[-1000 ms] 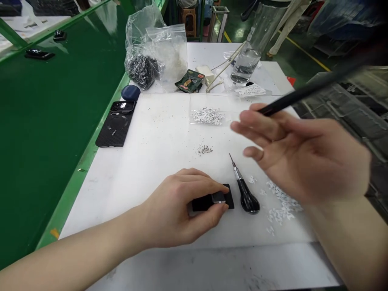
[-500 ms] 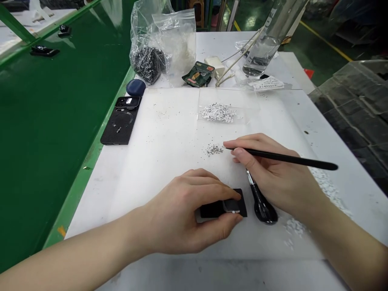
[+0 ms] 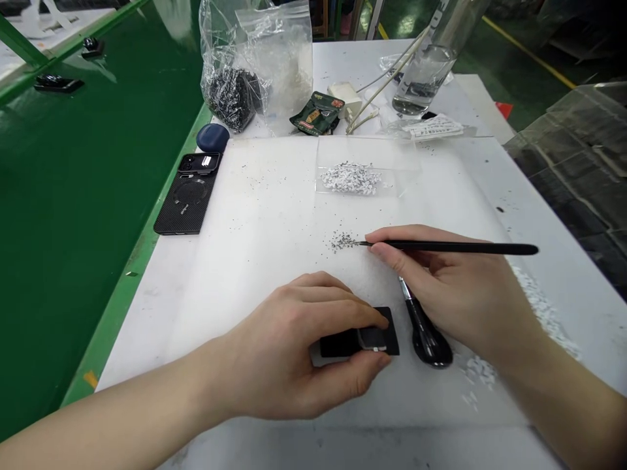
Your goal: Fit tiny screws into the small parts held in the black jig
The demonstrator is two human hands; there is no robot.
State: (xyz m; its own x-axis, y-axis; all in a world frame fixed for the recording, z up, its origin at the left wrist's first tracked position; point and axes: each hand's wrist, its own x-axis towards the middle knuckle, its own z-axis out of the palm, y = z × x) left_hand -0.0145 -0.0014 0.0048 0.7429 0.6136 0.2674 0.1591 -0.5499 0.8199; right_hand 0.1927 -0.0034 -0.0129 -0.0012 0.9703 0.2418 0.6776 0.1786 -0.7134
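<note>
My left hand [image 3: 313, 346] has its thumb and index finger closed on the edges of a small dark rounded-square piece [image 3: 373, 338]. That piece lies on a flat black pad [image 3: 392, 341], partly hidden under the fingers. In my right hand [image 3: 431, 281] is a slim black tool [image 3: 470, 247], pinched like a pen; whether it is tweezers or a pick, I cannot tell. Its fine tip is at the right edge of a scatter of tiny dark bits [image 3: 343, 241] on the white sheet [image 3: 235, 281]. A black-handled tool with a bulbous end [image 3: 431, 343] rests between the hands.
Farther back, a clear tray [image 3: 321, 189] holds small white pieces [image 3: 351, 178]. A phone [image 3: 183, 196] and a blue case [image 3: 212, 138] lie left. Plastic bags [image 3: 284, 72], a green packet [image 3: 317, 113] and a glass cylinder with liquid [image 3: 422, 81] stand behind. More white pieces [image 3: 480, 371] lie right.
The tip of the slim black tool has moved slightly left into the edge of the dark bits, and its rear end has risen. The left hand keeps its grip; the view has shifted slightly.
</note>
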